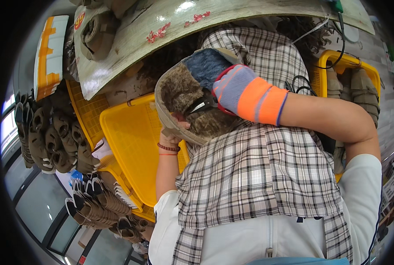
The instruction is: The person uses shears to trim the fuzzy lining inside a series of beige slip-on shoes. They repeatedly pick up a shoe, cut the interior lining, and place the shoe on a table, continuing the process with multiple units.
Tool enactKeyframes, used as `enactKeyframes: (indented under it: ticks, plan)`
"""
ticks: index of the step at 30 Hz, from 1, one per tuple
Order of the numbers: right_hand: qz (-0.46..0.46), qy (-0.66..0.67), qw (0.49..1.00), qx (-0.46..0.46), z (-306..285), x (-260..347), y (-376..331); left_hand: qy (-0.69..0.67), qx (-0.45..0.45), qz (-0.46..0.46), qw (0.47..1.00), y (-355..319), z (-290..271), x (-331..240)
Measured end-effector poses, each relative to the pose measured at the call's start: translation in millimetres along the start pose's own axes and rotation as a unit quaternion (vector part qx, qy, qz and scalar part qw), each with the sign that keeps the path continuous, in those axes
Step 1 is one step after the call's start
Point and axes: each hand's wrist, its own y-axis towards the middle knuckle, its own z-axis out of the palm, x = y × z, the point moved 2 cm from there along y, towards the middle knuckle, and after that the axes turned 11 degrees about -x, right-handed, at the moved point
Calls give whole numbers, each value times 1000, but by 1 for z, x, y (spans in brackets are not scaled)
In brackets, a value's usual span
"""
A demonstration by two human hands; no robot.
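In front of my apron lies a fur-lined hat (179, 92), its hollow side facing up, with brown pile and one blue furry section inside. My left hand (177, 125) is closed on its near left rim, the thumb over the edge and the other fingers mostly hidden beneath. On my right hand (241, 90) is a grey-purple and orange knitted glove. It is closed around the red handles of a pair of scissors (219, 95), whose dark pivot and shiny blade reach into the hat near the brown lining. Whether the blades touch the pile I cannot tell.
A worn pale tabletop (130, 53) curves across the far side, with a brown hat (99, 35) on it. Yellow crates (130, 152) stand at my left; another yellow crate (373, 73) holding stacked brown pieces is at right. Brown goods (58, 137) hang at far left. A checked apron (258, 176) covers my lap.
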Motion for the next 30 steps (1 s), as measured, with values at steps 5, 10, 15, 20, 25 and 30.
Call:
enactKeyframes:
  ticks: [5, 10, 15, 20, 25, 30]
  plan:
    - [41, 30, 997, -57, -18, -26, -26, -79, -88, 36, 992, -5, 5, 3]
    - [33, -4, 985, -167, -37, -39, -26, -175, -244, 133, 945, -6, 32, 1]
    - [21, 5, 984, -178, -33, -42, 1, -197, -175, 156, 952, 0, 32, 1]
    - [-20, -10, 977, -210, -18, -41, 14, -118, -86, 166, 975, 28, -6, 17]
    - [-9, -58, 978, -202, -15, -43, 17, -119, -113, 127, 978, 22, 30, 3]
    - [-16, -44, 973, -225, -14, -45, 22, -208, 95, 117, 966, 24, 33, -2]
